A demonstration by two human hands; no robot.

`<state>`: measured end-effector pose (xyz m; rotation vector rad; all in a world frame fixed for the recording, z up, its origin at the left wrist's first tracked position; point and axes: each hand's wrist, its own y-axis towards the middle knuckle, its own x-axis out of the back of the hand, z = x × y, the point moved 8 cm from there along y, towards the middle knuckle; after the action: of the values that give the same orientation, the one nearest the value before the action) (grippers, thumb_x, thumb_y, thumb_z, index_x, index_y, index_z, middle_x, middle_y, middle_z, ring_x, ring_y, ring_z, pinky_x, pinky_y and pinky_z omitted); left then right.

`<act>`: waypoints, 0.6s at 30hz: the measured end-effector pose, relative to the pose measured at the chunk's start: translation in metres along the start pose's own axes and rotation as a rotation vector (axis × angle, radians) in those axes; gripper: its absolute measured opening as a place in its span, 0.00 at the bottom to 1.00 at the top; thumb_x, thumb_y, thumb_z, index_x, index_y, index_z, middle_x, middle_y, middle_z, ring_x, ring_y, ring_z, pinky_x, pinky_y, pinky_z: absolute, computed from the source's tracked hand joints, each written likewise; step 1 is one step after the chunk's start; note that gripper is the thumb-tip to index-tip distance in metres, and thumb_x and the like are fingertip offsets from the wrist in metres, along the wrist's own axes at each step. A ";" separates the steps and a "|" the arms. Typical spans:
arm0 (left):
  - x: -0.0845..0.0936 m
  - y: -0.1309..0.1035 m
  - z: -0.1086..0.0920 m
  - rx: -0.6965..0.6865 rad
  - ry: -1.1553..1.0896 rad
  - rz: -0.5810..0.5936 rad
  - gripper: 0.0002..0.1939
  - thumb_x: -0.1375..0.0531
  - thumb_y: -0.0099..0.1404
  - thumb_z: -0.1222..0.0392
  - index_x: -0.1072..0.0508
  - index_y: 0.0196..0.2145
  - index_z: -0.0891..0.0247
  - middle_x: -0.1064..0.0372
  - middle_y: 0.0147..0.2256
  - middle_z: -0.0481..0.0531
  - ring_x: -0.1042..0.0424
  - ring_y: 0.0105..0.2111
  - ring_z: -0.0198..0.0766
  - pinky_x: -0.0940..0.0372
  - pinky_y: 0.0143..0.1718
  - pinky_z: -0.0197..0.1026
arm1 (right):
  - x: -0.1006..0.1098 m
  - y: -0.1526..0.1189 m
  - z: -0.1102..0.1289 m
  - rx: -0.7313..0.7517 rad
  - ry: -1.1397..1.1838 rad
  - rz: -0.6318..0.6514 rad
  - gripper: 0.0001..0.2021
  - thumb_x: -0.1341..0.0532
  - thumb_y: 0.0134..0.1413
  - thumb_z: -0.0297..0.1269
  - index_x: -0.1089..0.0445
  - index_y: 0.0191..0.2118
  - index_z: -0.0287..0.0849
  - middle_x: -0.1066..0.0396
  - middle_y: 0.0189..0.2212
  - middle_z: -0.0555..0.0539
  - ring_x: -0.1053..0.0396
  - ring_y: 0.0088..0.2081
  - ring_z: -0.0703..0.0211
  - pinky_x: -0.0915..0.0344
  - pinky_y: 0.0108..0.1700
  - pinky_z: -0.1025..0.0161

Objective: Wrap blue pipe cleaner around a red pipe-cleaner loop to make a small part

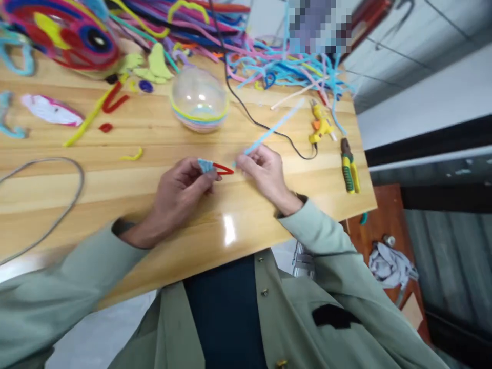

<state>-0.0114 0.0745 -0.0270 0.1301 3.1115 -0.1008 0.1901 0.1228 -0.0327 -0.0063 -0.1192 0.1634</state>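
Note:
Between the thumb and fingers of my left hand [184,189] is a bent red pipe cleaner [225,169] with light blue pipe cleaner [205,165] wound round one end. The red tip points right, toward my other hand. My right hand [265,171] pinches a light blue pipe cleaner [274,127] close to its lower end; its long part slants up to the right. Both hands are just above the wooden table [246,220], a short gap apart. Beyond them stands a clear plastic ball [199,97] with yellow, pink and blue bands round its lower half.
A yellow glue gun [322,123] with a black cord and green-yellow pliers [349,166] lie at the right. Many loose pipe cleaners [284,69] cover the back. A colourful round figure [69,41] stands back left. A grey cable [79,179] curves along the left.

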 end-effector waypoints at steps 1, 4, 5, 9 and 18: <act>0.000 0.000 -0.003 -0.006 0.004 -0.011 0.09 0.26 0.71 0.52 0.19 0.38 0.57 0.21 0.31 0.46 0.25 0.29 0.37 0.29 0.34 0.41 | -0.003 0.002 0.001 -0.006 -0.012 0.020 0.34 0.25 0.53 0.77 0.26 0.33 0.47 0.25 0.26 0.54 0.34 0.28 0.63 0.33 0.32 0.63; -0.002 0.000 -0.008 0.033 0.039 -0.017 0.03 0.27 0.69 0.58 0.16 0.36 0.58 0.20 0.30 0.45 0.27 0.28 0.35 0.30 0.34 0.39 | -0.005 0.004 0.006 -0.029 -0.158 0.085 0.36 0.29 0.56 0.79 0.27 0.31 0.46 0.27 0.26 0.53 0.34 0.30 0.62 0.37 0.33 0.63; -0.002 0.000 -0.009 0.049 0.050 -0.026 0.03 0.28 0.68 0.59 0.16 0.36 0.58 0.20 0.30 0.45 0.26 0.28 0.34 0.30 0.35 0.39 | 0.000 0.002 0.011 -0.017 -0.221 0.081 0.35 0.31 0.60 0.78 0.27 0.31 0.46 0.27 0.27 0.52 0.33 0.31 0.61 0.38 0.34 0.62; 0.000 -0.003 -0.012 0.106 0.082 -0.065 0.05 0.26 0.64 0.60 0.16 0.37 0.58 0.17 0.32 0.46 0.25 0.30 0.37 0.28 0.36 0.40 | 0.074 -0.016 0.044 0.151 -0.456 -0.184 0.28 0.32 0.69 0.68 0.27 0.33 0.46 0.24 0.31 0.51 0.30 0.36 0.58 0.34 0.42 0.60; 0.004 -0.009 -0.009 0.122 -0.019 -0.032 0.16 0.20 0.59 0.56 0.23 0.36 0.57 0.12 0.37 0.48 0.24 0.29 0.38 0.26 0.34 0.42 | 0.273 -0.046 0.032 -0.261 -0.985 -0.672 0.07 0.33 0.68 0.39 0.21 0.39 0.43 0.15 0.42 0.42 0.20 0.46 0.47 0.29 0.55 0.53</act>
<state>-0.0161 0.0662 -0.0175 0.0813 3.0884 -0.2916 0.4607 0.1214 0.0319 -0.1454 -1.1102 -0.5398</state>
